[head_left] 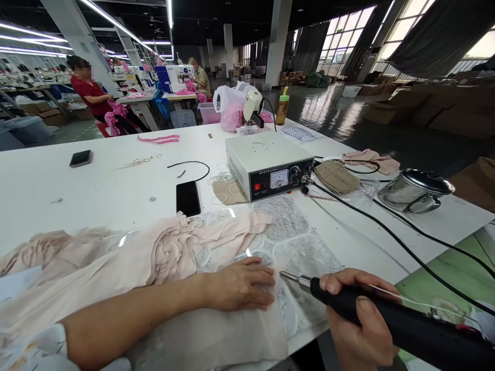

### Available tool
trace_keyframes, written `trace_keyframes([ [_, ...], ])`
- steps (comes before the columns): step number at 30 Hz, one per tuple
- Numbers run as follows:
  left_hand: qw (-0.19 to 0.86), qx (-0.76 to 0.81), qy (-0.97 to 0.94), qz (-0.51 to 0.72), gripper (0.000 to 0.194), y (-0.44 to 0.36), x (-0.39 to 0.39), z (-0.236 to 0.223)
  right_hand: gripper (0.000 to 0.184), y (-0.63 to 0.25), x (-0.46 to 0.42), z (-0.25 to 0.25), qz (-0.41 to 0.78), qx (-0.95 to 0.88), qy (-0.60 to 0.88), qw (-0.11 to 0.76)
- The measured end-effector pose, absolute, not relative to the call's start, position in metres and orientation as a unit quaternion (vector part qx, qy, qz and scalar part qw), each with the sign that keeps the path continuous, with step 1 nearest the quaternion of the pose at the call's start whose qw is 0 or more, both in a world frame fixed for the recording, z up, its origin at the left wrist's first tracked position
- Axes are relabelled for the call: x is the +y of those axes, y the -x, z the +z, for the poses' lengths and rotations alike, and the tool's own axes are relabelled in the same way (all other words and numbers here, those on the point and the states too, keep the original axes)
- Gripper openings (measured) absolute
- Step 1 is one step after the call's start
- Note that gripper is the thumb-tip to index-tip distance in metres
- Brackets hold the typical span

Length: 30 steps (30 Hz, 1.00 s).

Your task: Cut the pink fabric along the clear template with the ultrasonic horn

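Note:
My left hand (pixel 243 283) lies flat with its fingers stretched out, pressing sheer pale pink fabric (pixel 228 335) onto a clear patterned mat (pixel 305 252). In my right hand (pixel 359 314) is a black corded handpiece (pixel 406 324) with a slim metal tip, my fingers wrapped round its barrel. The tip points left and sits just beyond my left fingertips, close to the fabric's edge; whether it touches is unclear. Ruffled pink cloth (pixel 174 252) bunches above my left forearm.
A control box (pixel 270 165) with a dial and black cable stands behind the mat. Around it are a phone (pixel 188 198), a brown card pattern (pixel 336 176), a steel jug (pixel 415 190) and a bottle (pixel 282 108). Small scissors (pixel 133 163) lie farther left. Two people sit working beyond the table.

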<state>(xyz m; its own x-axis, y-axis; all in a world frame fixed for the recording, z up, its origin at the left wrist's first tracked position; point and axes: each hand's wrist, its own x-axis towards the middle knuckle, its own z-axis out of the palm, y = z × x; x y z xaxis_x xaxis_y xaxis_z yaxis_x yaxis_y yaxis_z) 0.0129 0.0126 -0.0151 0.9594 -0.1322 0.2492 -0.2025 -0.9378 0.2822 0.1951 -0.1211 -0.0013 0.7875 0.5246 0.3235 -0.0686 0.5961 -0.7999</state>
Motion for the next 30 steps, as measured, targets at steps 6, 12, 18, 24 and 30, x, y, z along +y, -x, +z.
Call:
trace_keyframes([
  [6, 0.154, -0.085, -0.978, 0.114, 0.017, -0.014, 0.013, -0.020, 0.012, -0.193, -0.124, 0.007, 0.182, -0.266, 0.423, 0.847],
  [12, 0.156, -0.093, -0.976, 0.119, 0.012, -0.016, 0.013, -0.021, 0.011, -0.192, -0.142, 0.008, 0.210, -0.266, 0.444, 0.830],
  [18, 0.150, -0.093, -0.976, 0.124, 0.010, -0.017, 0.012, -0.021, 0.013, -0.191, -0.143, 0.002, 0.222, -0.271, 0.449, 0.822],
  [24, 0.148, -0.097, -0.974, 0.144, 0.011, -0.016, 0.012, -0.021, 0.012, -0.186, -0.135, 0.011, 0.218, -0.288, 0.449, 0.818],
  [30, 0.141, -0.099, -0.975, 0.142, 0.009, -0.016, 0.013, -0.021, 0.010, -0.186, -0.131, 0.018, 0.191, -0.332, 0.459, 0.802],
])
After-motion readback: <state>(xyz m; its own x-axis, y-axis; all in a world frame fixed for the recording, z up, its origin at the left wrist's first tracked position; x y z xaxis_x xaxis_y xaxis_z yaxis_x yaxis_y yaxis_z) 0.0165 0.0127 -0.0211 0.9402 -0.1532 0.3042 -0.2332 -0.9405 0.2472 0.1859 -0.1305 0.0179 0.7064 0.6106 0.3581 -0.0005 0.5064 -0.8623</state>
